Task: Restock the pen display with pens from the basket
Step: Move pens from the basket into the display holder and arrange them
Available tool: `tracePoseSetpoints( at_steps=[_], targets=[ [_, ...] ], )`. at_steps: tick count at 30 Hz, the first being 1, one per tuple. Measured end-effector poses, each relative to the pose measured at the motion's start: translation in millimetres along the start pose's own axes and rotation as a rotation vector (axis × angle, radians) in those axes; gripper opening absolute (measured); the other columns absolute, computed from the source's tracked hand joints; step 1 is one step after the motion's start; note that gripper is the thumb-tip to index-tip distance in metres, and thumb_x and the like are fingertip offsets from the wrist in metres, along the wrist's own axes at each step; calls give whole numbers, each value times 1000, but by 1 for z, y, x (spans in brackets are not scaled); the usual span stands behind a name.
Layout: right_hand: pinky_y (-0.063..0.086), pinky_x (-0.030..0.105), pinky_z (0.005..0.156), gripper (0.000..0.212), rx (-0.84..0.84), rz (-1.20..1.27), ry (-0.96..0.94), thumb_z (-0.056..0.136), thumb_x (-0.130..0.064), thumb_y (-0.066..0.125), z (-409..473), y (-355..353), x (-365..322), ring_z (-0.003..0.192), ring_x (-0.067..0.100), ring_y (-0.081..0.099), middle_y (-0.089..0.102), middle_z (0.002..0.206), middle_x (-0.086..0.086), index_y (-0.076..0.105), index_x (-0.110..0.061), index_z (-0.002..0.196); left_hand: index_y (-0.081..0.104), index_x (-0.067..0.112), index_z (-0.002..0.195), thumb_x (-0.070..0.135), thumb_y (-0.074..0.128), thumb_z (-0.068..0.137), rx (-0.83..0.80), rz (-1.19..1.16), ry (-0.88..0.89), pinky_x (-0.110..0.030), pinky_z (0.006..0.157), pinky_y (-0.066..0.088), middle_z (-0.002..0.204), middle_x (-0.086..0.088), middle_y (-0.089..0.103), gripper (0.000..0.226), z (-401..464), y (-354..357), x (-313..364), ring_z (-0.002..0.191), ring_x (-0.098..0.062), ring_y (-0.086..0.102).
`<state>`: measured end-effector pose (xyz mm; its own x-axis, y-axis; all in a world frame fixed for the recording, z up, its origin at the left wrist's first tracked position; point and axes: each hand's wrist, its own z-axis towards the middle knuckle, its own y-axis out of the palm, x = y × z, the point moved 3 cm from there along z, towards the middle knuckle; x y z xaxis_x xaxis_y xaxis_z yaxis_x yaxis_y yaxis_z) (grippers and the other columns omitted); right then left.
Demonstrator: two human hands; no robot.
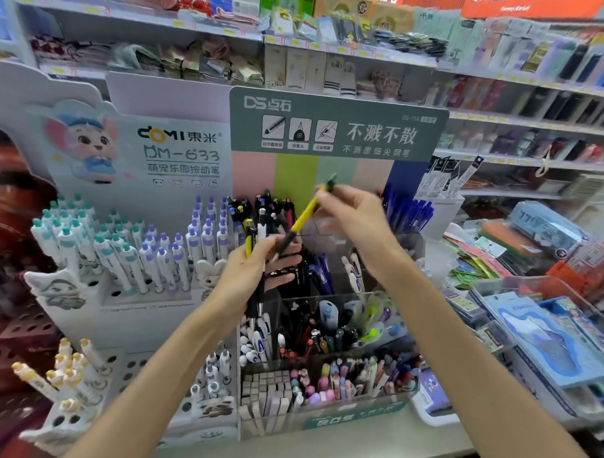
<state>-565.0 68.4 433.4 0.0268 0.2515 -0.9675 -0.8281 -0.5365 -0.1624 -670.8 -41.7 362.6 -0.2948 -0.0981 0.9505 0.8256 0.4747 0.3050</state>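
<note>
Two hands, one yellow pen, above a stationery shop's pen display.

The right hand [354, 215] pinches the upper end of a yellow pen [302, 219]; the left hand [258, 268] curls round a bundle of pens [255, 247], the yellow pen's lower end touching it, over the clear tiered pen display [324, 332] on the worktop [354, 446].

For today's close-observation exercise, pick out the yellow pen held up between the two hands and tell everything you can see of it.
The yellow pen is slim, with a bright yellow barrel, a black grip section at its lower end and a dark green cap or clicker at its top; it looks like plastic. It slants in the air, top end up and to the right, in front of the green-headed pen display. The right hand pinches its upper part. The left hand, which grips a bundle of other pens, meets its black lower end. Motion blur hides finer detail.
</note>
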Motion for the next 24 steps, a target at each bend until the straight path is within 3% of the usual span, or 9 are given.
tracePoseSetpoints(
  at_steps=[2,4,7,10,15,20,22,24],
  targets=[
    [54,17,70,13,254,-103,-147,95,-12,55,11,-16,-8,77,11,65,65,84,-6,64,-17,102,63,20,108,27,42,101,7,-35,13,-24,74,58,100,2,75,23,0,-9,0,95,-10,70],
    [55,22,79,17,346,-326,-268,93,-11,57,23,-19,-9,81,13,65,65,85,-7,67,-13,107,62,24,112,30,45,100,26,-22,16,-25,76,58,98,5,75,22,0,-16,1,92,-10,71],
    [53,31,89,29,212,-595,-273,88,-11,65,38,0,7,90,18,67,70,99,4,65,-6,117,64,28,113,34,48,98,46,13,-5,-20,59,55,74,9,67,23,-2,-18,2,61,-7,61],
    [54,37,88,27,110,-700,-201,83,-13,71,45,13,29,92,22,68,73,100,8,67,-9,109,62,23,116,35,44,99,17,58,4,-14,39,30,59,10,43,27,-2,-20,3,45,-3,35],
    [54,31,83,20,-13,-672,-110,75,-19,77,53,25,38,88,19,70,74,90,8,73,-12,94,57,19,116,39,41,100,2,58,-40,-13,36,19,60,7,32,30,-4,-20,1,43,-2,28],
    [53,31,85,24,-3,-656,-82,76,-19,77,56,22,35,89,19,68,73,93,6,72,-10,98,40,18,88,46,34,98,-36,-117,-97,-11,32,17,61,6,33,30,-8,-16,1,40,-2,28],
    [52,27,82,22,62,-560,-115,80,-21,73,44,19,27,84,13,65,70,90,1,71,-11,100,37,20,87,45,33,98,-40,-103,-94,-11,32,17,60,7,33,28,-8,-14,2,40,-2,27],
    [51,22,74,22,3,-455,-73,87,-33,66,24,21,15,72,3,62,68,82,-6,70,-17,100,40,21,89,42,34,99,-55,-45,-81,-11,34,17,59,8,34,24,-8,-9,1,42,-2,27]
  ],
)
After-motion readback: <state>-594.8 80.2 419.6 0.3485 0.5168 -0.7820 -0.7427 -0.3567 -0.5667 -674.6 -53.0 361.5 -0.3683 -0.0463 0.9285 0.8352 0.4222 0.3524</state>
